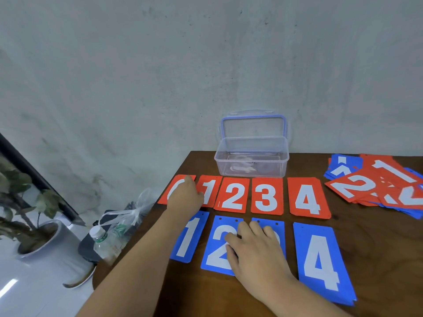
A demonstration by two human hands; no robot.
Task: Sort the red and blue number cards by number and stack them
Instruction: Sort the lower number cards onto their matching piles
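Two flat, loose-fingered hands: L hand (pixel 186 195) on thin red 0 card (pixel 174 187), R hand (pixel 254 245) on blue card (pixel 265 221).

Left hand (pixel 186 197) stretched far forward — right hand (pixel 254 248) nearer, palm down, fingers loosely spread.

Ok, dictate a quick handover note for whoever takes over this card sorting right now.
Left hand presses on the red 0 card.
Right hand lies flat across the blue 2 card and the blue card beside it, whose number is hidden.
Done: red row runs 0 to 4; blue row below shows 1, 2, the covered card, 4.
Left: sort the mixed pile at the table's right edge; no blue 0 visible in the row; nothing stacked yet.
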